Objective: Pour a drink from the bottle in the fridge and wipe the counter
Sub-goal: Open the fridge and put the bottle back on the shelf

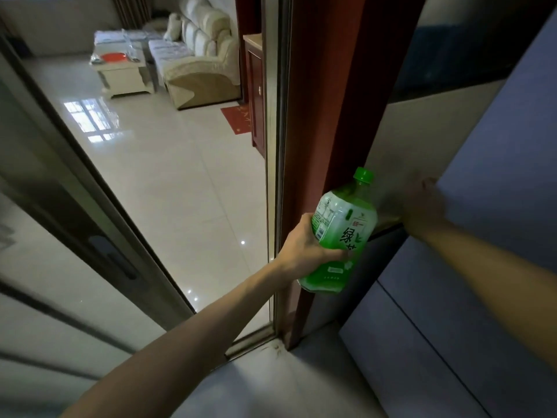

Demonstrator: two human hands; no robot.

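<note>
My left hand [304, 245] grips a green plastic bottle [340, 233] with a green cap and a green-and-white label. The bottle is tilted, cap up and to the right, in front of a dark red door frame [319, 116]. My right hand [425, 206] rests against the left edge of the blue-grey fridge door [488, 182]; it is blurred, and its fingers curl over that edge. The fridge's lower door [437, 312] fills the lower right.
A sliding glass door [60, 236] with a dark handle stands at the left. Through the doorway lie a glossy tiled floor [180, 182], a cream sofa [199, 55], a white coffee table [123, 73], a red mat [238, 119] and a wooden cabinet [256, 95].
</note>
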